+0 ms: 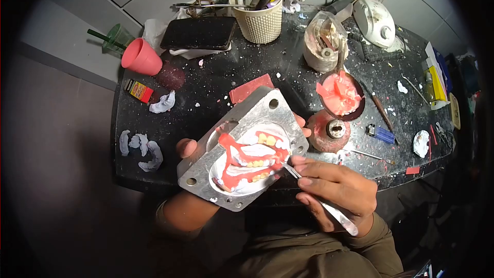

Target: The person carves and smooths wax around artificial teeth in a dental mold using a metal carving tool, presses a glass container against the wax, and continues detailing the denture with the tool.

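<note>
Left fingers point(300, 120) grip a metal flask point(257, 110); right fingers point(327, 170) pinch a carver point(338, 214), seemingly shaping red wax point(226, 140); the next stroke wants lightness.

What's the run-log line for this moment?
left hand: gripping grey angular metal flask; right hand: holding slim silver metal tool; tip: at red waxy material inside flask; nearby: round dark pan, pink waxy material
</note>
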Demonstrator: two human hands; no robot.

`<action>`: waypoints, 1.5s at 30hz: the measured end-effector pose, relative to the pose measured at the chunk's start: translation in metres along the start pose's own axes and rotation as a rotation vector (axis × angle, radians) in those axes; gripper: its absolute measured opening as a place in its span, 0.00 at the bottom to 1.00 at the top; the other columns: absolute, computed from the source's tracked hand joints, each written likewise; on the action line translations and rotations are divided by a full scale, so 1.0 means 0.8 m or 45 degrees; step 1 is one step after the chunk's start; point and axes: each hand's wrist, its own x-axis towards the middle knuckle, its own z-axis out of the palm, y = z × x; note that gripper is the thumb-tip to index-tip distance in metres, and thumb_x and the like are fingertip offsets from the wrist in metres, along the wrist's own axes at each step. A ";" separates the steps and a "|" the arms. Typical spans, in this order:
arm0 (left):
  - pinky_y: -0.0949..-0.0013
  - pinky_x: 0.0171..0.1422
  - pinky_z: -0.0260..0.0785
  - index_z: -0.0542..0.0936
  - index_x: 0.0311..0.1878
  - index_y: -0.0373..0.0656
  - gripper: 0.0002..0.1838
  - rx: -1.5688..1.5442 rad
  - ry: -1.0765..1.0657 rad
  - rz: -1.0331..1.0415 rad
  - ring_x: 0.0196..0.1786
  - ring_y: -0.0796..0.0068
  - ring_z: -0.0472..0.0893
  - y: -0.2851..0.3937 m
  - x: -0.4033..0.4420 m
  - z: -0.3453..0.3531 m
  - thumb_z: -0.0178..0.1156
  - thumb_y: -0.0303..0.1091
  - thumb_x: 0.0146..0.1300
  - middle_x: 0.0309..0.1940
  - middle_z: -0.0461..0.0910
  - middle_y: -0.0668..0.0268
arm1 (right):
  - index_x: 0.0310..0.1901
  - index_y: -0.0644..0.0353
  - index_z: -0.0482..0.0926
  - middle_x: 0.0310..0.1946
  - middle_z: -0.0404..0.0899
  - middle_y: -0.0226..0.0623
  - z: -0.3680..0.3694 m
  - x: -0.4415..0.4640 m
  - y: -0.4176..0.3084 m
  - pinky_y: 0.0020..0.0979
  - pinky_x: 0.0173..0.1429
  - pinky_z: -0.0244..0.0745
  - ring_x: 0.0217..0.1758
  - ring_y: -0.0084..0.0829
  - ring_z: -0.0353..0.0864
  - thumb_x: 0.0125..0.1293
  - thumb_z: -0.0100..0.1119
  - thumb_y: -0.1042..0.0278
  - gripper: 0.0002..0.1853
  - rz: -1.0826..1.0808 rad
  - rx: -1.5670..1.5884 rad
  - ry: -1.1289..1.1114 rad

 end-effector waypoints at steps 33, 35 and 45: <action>0.23 0.79 0.60 0.49 0.87 0.34 0.70 0.039 0.189 0.058 0.80 0.18 0.58 -0.004 -0.009 0.008 0.65 0.79 0.59 0.79 0.58 0.28 | 0.52 0.73 0.85 0.48 0.89 0.55 -0.001 0.002 -0.001 0.41 0.63 0.88 0.60 0.51 0.91 0.66 0.71 0.87 0.13 0.056 -0.070 -0.043; 0.24 0.80 0.61 0.49 0.87 0.34 0.69 -0.017 0.249 0.016 0.80 0.19 0.59 -0.003 -0.011 0.008 0.62 0.80 0.60 0.79 0.57 0.28 | 0.52 0.72 0.85 0.48 0.89 0.54 -0.002 0.001 0.001 0.41 0.63 0.88 0.60 0.51 0.91 0.66 0.72 0.86 0.13 0.067 -0.064 -0.022; 0.26 0.82 0.58 0.51 0.86 0.32 0.73 -0.845 0.230 -0.154 0.80 0.19 0.60 -0.012 -0.019 -0.013 0.46 0.91 0.59 0.80 0.54 0.25 | 0.50 0.70 0.86 0.48 0.89 0.50 -0.003 0.008 0.014 0.41 0.61 0.89 0.60 0.49 0.91 0.63 0.76 0.83 0.14 -0.009 -0.105 -0.089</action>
